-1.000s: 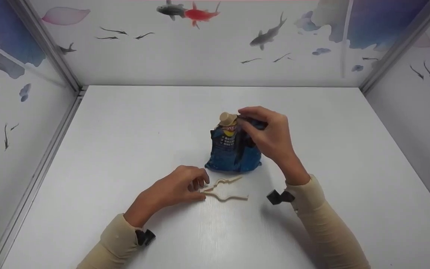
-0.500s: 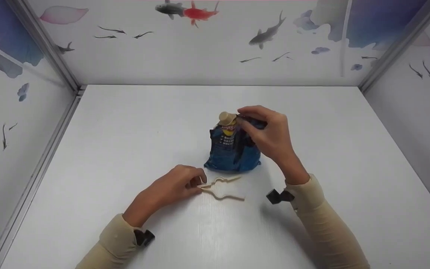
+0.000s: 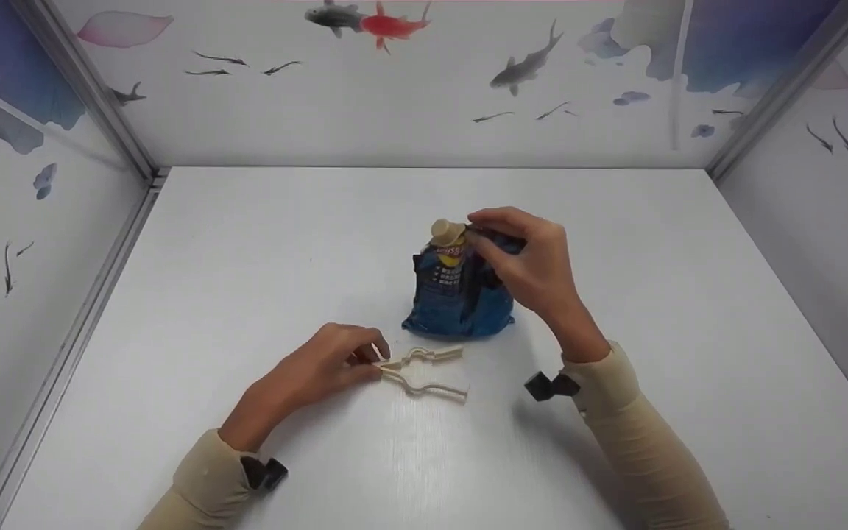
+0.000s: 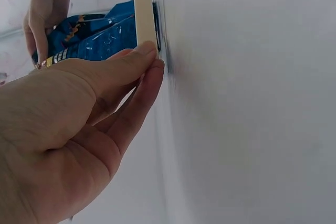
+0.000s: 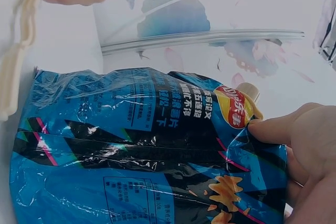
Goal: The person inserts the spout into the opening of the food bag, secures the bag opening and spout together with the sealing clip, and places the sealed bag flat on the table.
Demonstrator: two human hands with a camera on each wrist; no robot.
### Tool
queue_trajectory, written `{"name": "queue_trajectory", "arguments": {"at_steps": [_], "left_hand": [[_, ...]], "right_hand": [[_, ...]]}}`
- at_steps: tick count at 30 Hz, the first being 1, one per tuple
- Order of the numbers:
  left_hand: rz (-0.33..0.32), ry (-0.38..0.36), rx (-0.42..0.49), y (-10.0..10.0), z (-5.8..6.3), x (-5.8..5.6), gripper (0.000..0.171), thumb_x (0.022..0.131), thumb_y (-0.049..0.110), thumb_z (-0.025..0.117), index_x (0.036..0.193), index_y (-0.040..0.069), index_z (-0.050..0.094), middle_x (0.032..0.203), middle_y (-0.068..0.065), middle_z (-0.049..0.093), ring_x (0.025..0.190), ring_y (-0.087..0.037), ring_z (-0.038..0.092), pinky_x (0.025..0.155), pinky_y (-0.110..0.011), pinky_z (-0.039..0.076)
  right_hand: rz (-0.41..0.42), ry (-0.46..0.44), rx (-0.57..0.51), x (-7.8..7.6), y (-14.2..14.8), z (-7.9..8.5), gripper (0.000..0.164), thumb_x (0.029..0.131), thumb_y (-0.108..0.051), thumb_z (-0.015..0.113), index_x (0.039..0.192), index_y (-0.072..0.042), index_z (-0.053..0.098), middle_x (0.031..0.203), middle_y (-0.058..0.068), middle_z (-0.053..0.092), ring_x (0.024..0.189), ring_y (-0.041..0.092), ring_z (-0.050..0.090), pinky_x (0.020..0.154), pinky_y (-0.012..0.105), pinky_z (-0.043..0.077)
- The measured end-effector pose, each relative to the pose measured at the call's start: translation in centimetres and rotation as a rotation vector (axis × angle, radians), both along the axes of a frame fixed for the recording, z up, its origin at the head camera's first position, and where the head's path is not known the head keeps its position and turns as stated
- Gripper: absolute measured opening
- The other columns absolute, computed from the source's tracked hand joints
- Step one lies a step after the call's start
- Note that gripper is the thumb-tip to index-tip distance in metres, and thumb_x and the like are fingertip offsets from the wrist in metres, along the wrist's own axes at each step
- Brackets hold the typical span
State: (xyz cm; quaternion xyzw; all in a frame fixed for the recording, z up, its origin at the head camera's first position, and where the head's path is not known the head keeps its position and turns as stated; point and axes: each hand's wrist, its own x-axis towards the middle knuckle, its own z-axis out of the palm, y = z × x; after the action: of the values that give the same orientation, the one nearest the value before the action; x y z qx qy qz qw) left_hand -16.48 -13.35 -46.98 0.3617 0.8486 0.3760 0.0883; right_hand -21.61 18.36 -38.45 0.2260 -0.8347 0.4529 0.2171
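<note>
A blue chip bag stands upright mid-table, its gathered top leaning toward my right hand. Thumb and fingers there pinch the bag's upper edge, next to a cream spout cap that sticks out at the top. Low in front of the bag, my left hand pinches the joined end of a cream plastic bag clip. Its two arms spread apart in a V pointing right, each with a curved bulge midway. In the left wrist view, thumb and fingertip squeeze the flat clip.
A white table lies under everything. Upright panels printed with fish and watercolour patches, such as the back panel, close it in behind and at both sides, with metal posts in the corners.
The left hand has closed its fingertips on the clip's joined end and drawn the clip a little left, away from the bag. The right hand and the bag have hardly moved.
</note>
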Motion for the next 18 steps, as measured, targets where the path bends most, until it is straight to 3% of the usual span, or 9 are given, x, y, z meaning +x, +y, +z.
{"name": "queue_trajectory", "arguments": {"at_steps": [5,11,18], "left_hand": [[0.032,-0.009,0.049,-1.5,0.1,0.3,0.018,0.097,0.005,0.081,0.114,0.01,0.075,0.105,-0.002,0.081,0.095,-0.014,0.079,0.086,-0.038,0.066],[0.118,-0.018,0.083,-3.1,0.3,0.5,0.023,0.097,0.009,0.082,0.119,0.012,0.075,0.112,0.0,0.081,0.098,-0.012,0.079,0.089,-0.034,0.066],[0.216,0.016,0.176,-4.4,0.5,0.2,0.026,0.094,0.007,0.085,0.117,0.014,0.076,0.11,0.005,0.08,0.098,-0.01,0.079,0.087,-0.028,0.066]], "right_hand": [[-0.011,-0.005,0.005,0.0,-0.1,0.0,0.023,0.101,-0.016,0.08,0.123,-0.014,0.081,0.118,0.002,0.083,0.113,0.012,0.077,0.099,0.029,0.061],[-0.019,-0.02,0.008,0.0,-0.2,0.0,0.023,0.1,-0.015,0.08,0.123,-0.014,0.081,0.119,0.001,0.083,0.115,0.013,0.076,0.103,0.037,0.061],[-0.018,-0.028,0.006,0.0,-0.2,0.0,0.023,0.1,-0.013,0.079,0.123,-0.01,0.081,0.119,0.006,0.083,0.116,0.016,0.076,0.105,0.04,0.061]]}}
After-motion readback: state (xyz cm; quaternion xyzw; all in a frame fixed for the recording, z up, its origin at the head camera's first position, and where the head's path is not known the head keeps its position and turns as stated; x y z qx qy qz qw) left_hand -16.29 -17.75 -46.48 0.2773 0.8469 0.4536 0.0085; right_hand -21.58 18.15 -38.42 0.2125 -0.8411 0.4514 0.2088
